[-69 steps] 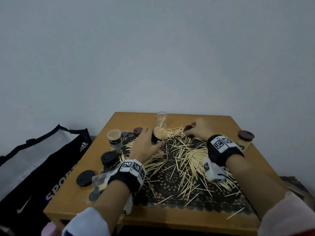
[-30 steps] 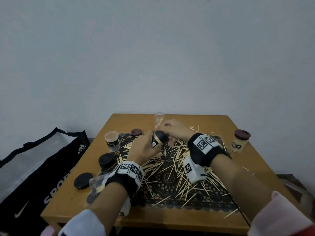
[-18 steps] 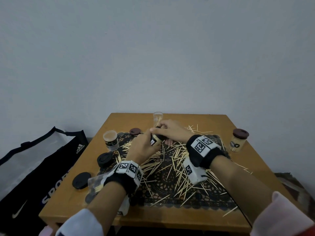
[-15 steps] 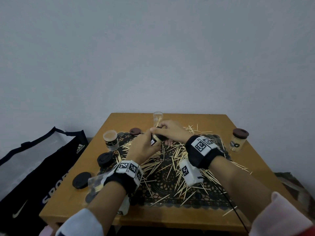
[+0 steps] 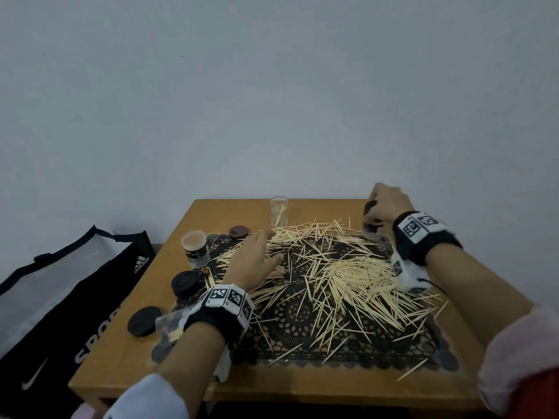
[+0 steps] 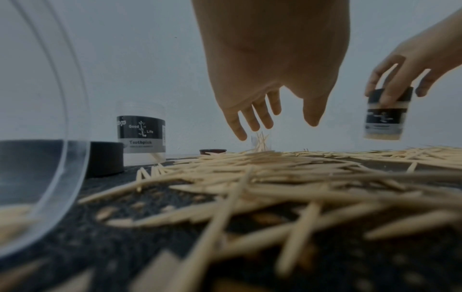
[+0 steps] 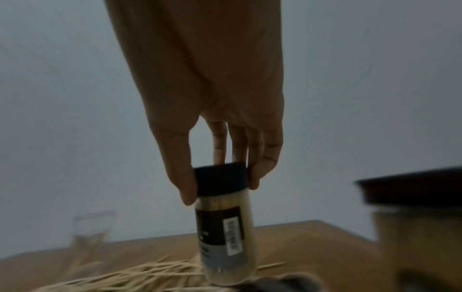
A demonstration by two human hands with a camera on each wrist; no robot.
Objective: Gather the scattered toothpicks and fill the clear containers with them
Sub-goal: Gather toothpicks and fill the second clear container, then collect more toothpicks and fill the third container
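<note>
while the right hand (image 7: 220,150) grips a capped full jar (image 7: 225,227) by its lid near the worktop (image 5: 211,213) corner, the left hand (image 5: 254,261) hovers slack over toothpicks (image 5: 348,273); a tilted landing could topple it.

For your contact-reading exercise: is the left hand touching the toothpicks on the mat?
Apart. The left wrist view shows the left hand with fingers hanging straight, and open background between their tips and the toothpicks below.
</note>
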